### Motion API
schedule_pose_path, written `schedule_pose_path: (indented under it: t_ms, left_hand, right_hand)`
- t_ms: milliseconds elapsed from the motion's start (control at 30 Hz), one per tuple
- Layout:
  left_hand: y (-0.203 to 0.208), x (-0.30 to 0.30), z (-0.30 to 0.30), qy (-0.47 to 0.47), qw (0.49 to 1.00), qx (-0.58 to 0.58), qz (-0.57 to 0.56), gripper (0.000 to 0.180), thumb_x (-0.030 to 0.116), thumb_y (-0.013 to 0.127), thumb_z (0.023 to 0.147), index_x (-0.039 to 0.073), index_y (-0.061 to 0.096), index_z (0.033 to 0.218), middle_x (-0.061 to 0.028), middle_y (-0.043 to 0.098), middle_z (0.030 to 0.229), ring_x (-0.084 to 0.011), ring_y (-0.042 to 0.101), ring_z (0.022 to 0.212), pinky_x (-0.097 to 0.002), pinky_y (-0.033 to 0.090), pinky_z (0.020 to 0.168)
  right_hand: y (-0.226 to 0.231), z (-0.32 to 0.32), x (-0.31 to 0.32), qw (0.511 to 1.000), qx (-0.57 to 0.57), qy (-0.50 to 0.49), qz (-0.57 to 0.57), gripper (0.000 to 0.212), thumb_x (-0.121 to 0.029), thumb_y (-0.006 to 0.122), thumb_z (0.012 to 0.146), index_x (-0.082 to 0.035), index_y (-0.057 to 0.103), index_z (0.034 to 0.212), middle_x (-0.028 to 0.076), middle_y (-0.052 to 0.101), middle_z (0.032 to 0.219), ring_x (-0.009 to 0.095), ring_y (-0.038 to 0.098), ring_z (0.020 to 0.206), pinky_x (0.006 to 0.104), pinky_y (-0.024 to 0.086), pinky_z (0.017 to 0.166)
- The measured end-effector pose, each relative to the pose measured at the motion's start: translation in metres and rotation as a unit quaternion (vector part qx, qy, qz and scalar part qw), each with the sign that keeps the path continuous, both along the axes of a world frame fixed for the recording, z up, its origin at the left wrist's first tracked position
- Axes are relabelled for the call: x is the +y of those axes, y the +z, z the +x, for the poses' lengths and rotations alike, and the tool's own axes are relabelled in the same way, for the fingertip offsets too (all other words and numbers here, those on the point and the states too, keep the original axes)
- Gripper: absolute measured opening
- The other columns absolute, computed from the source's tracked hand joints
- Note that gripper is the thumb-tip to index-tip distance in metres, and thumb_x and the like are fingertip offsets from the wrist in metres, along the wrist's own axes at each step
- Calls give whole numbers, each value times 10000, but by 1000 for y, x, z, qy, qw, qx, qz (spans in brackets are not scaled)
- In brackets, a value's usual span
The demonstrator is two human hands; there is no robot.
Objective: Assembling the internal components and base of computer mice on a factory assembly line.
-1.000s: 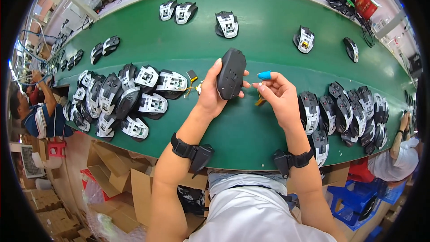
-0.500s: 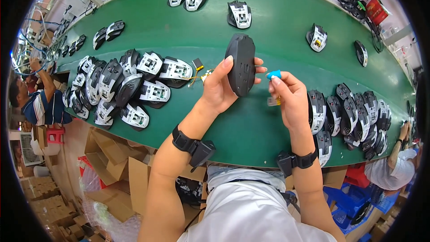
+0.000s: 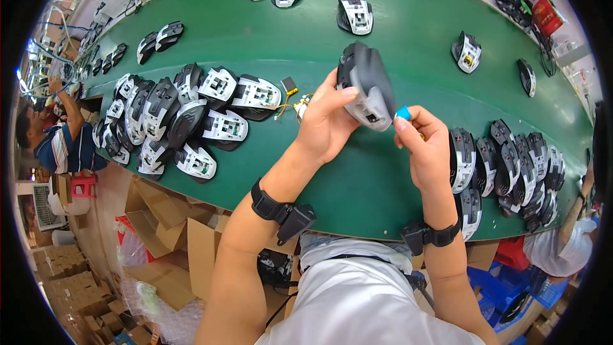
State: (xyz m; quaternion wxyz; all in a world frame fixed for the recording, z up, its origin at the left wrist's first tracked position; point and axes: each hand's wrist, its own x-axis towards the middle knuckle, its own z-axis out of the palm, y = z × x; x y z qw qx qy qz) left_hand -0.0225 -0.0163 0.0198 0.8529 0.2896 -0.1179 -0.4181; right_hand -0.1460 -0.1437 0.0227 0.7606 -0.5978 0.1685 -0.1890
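Matte black mouse shell (image 3: 367, 86), curved, clamped in my left hand (image 3: 325, 124) above green belt (image 3: 357, 179). My right hand (image 3: 426, 147) pinches blue-tipped tool (image 3: 402, 114) against shell. Open shells (image 3: 185, 121) piled left, more shells (image 3: 511, 166) right.

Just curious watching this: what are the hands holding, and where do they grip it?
The left hand grips the dark computer mouse around its lower end. The right hand pinches a small blue piece in its fingertips.

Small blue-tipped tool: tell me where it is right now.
In the head view, the small blue-tipped tool is pinched in the right hand, just right of centre, its tip against the dark grey computer mouse held by the left hand.
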Motion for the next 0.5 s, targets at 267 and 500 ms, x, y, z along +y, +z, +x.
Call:
schedule_pose_path:
  t_ms: [267,500]
  left_hand:
    - [-4,0,2,4,997,0,81,433,105,696,790,30,511,1175,-63,611,1025,-169,610,948,-342,507,838]
    - [-5,5,2,-8,995,-82,55,516,171,652,791,-12,496,1248,-194,596,1191,-336,573,1147,-448,462,978]
  right_hand:
    - [2,-3,-4,1000,-6,9,11,103,-103,701,832,-34,627,814,-46,534,689,15,428,594,175,316,544]
    - [7,-1,-1,1000,5,-14,-4,119,-134,679,854,-25,637,829,-42,531,676,17,424,589,177,310,540]
